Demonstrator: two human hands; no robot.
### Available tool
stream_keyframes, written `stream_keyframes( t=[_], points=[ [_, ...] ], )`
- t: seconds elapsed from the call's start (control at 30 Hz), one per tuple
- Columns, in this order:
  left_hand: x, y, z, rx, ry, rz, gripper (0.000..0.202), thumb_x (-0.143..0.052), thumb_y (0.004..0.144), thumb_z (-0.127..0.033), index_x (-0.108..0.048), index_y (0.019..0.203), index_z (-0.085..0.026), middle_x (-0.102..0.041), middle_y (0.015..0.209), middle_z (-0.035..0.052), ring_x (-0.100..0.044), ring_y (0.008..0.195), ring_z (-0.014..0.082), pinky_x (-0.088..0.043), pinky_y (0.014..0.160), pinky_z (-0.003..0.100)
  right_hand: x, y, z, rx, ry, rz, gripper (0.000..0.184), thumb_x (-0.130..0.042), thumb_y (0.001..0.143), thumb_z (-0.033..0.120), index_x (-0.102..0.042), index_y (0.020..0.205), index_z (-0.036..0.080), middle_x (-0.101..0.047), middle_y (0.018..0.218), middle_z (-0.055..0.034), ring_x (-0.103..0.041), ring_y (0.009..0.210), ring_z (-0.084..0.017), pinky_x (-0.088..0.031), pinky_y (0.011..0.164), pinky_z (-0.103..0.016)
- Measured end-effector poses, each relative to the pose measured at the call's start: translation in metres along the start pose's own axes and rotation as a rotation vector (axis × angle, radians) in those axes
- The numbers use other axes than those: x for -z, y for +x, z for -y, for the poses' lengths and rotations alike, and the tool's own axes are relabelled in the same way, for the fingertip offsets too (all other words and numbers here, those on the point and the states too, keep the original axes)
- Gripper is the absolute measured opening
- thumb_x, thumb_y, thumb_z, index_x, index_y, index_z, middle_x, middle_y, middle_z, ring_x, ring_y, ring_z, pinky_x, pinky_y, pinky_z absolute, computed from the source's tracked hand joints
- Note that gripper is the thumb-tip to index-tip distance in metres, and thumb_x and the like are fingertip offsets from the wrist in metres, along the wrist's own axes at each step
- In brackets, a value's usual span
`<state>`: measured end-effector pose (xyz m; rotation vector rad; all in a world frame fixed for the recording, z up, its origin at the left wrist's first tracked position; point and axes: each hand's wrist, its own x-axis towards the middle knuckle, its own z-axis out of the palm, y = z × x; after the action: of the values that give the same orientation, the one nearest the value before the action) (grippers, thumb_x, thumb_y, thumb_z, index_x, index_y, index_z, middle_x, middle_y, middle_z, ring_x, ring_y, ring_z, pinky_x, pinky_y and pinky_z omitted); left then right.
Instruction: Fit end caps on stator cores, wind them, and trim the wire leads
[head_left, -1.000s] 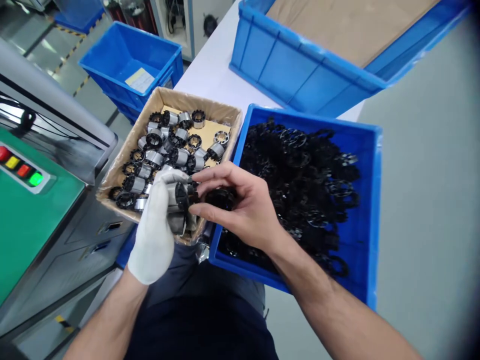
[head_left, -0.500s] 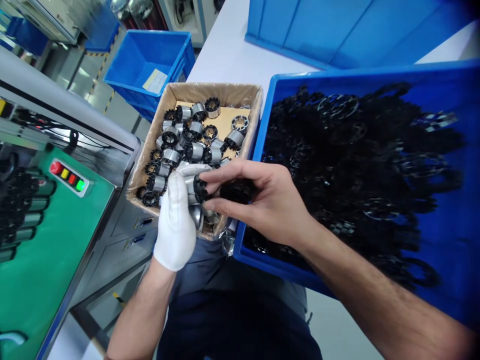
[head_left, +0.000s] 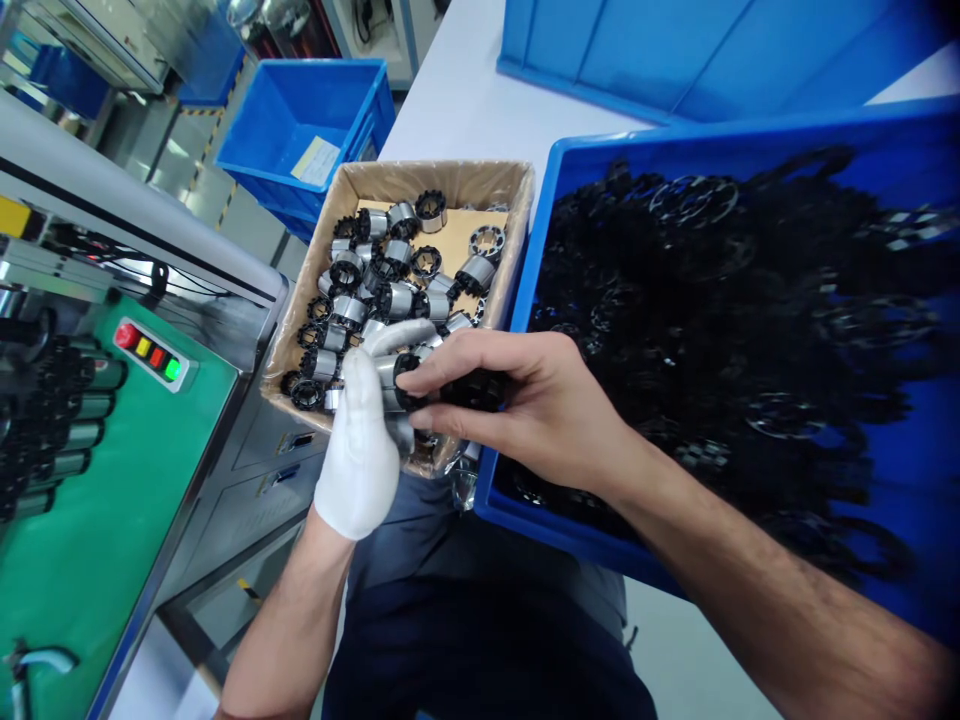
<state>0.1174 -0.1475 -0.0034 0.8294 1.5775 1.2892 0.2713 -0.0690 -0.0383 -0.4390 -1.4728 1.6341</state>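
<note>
My left hand (head_left: pixel 358 455), in a white glove, is closed around a silver metal stator core (head_left: pixel 388 370) above the cardboard box. On the core's right end sits a black toothed end ring (head_left: pixel 408 380). My bare right hand (head_left: pixel 551 405) pinches that ring with thumb and fingertips, pressed against the core. More black parts (head_left: pixel 480 390) show dark under its curled fingers; their shape is unclear. Beneath the hands, the lined cardboard box (head_left: pixel 480 188) holds several silver stator cores with black toothed ends.
A blue tray (head_left: pixel 537 250) full of black rings stands on the right. Behind it is a larger blue bin (head_left: pixel 630 55). Another blue crate (head_left: pixel 277 110) sits past the box. Leftward, a green bench (head_left: pixel 161 450) carries a button panel (head_left: pixel 150 355), rows of cores and pliers (head_left: pixel 45 658).
The view has shifted slightly. My left glove's fingers have opened a little outward along the core, while my right fingertips stay on the black ring.
</note>
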Motion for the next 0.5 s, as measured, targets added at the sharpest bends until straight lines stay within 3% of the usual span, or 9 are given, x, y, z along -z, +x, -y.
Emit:
stream_keyframes(
  t=[0.1,0.17,0.23,0.3,0.37,0.43,0.5],
  points=[
    [0.000,0.000,0.004,-0.165,0.041,-0.021,0.049,-0.061,0.114,-0.069,-0.083,0.124,-0.026,-0.083,0.139,0.0041,-0.077,0.136,0.0278,-0.064,0.120,0.039,0.002,0.001,0.004,-0.061,0.043,-0.067,0.021,-0.098,0.092,0.023,-0.091,0.112,0.027,-0.086,0.101,-0.0008,-0.082,0.089,-0.018,-0.071,0.081,-0.030],
    [0.002,0.002,0.004,-0.159,-0.011,-0.088,0.041,-0.078,0.105,-0.066,-0.078,0.103,-0.025,-0.086,0.118,0.0028,-0.084,0.103,0.0224,-0.070,0.090,0.031,0.005,0.002,0.006,-0.105,0.049,-0.117,0.016,-0.094,0.097,0.026,-0.089,0.112,0.028,-0.083,0.096,0.0010,-0.075,0.072,-0.014,-0.065,0.065,-0.025],
    [0.005,0.007,-0.001,-0.079,-0.154,-0.106,0.044,-0.088,0.096,-0.060,-0.065,0.089,-0.023,-0.084,0.096,0.0000,-0.074,0.062,0.0141,-0.057,0.054,0.023,0.009,0.002,0.007,-0.120,0.010,-0.138,0.011,-0.090,0.100,0.030,-0.088,0.111,0.028,-0.079,0.094,0.0014,-0.068,0.066,-0.011,-0.059,0.058,-0.023],
    [0.008,0.013,-0.009,0.067,-0.302,-0.052,0.048,-0.091,0.091,-0.059,-0.058,0.087,-0.024,-0.075,0.075,-0.0043,-0.055,0.038,0.0101,-0.036,0.035,0.022,0.013,0.001,0.006,-0.131,-0.032,-0.112,0.017,-0.086,0.103,0.033,-0.088,0.119,0.029,-0.080,0.105,-0.0009,-0.072,0.077,-0.014,-0.062,0.066,-0.026],
    [0.010,0.019,-0.016,0.238,-0.430,0.010,0.046,-0.081,0.098,-0.066,-0.060,0.092,-0.025,-0.057,0.056,-0.0094,-0.040,0.029,0.0100,-0.027,0.030,0.023,0.016,-0.001,0.005,-0.162,-0.040,-0.065,0.031,-0.076,0.108,0.034,-0.085,0.137,0.031,-0.080,0.124,-0.0033,-0.076,0.097,-0.019,-0.067,0.082,-0.030],
    [0.013,0.023,-0.021,0.359,-0.543,0.033,0.050,-0.064,0.109,-0.074,-0.063,0.094,-0.026,-0.038,0.048,-0.0116,-0.030,0.030,0.0099,-0.027,0.031,0.023,0.016,-0.002,0.004,-0.167,-0.022,-0.004,0.043,-0.068,0.112,0.031,-0.076,0.154,0.033,-0.077,0.139,-0.0044,-0.077,0.112,-0.022,-0.068,0.094,-0.034],
    [0.016,0.024,-0.023,0.360,-0.612,0.007,0.057,-0.057,0.111,-0.080,-0.066,0.096,-0.026,-0.032,0.050,-0.0109,-0.026,0.034,0.0094,-0.030,0.035,0.023,0.013,-0.003,0.004,-0.122,-0.006,0.048,0.052,-0.068,0.113,0.028,-0.067,0.164,0.035,-0.076,0.143,-0.0052,-0.076,0.123,-0.022,-0.068,0.099,-0.034]
  ],
)
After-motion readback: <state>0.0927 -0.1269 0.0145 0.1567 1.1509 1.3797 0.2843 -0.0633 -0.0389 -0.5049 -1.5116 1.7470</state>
